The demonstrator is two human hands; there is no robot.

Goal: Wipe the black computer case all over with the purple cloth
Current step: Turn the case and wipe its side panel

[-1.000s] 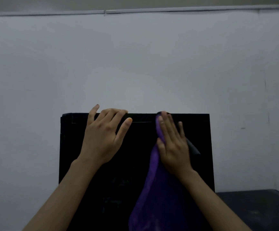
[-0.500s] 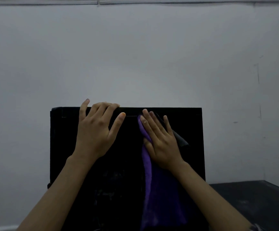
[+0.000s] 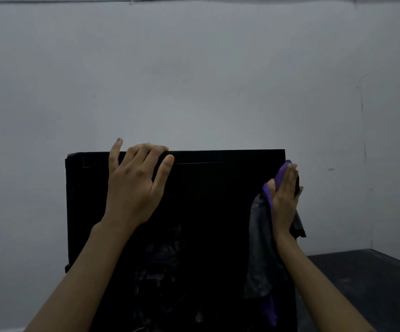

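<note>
The black computer case [image 3: 206,212] stands upright in front of me, its broad side facing me, with dusty smears low on the panel. My left hand [image 3: 134,185] lies flat near the top left, its fingers curled over the top edge. My right hand [image 3: 283,200] presses the purple cloth [image 3: 263,259] against the case's upper right edge. The cloth hangs down from under that hand, its outer face looking grey and dirty, with purple showing at the top and bottom.
A plain grey wall [image 3: 194,80] fills the background. A dark tabletop [image 3: 361,283] extends to the right of the case. A vertical wall corner line [image 3: 362,130] runs at the right.
My right hand has slid the cloth rightward from the top middle of the case to its right edge. The left hand stays on the top edge.
</note>
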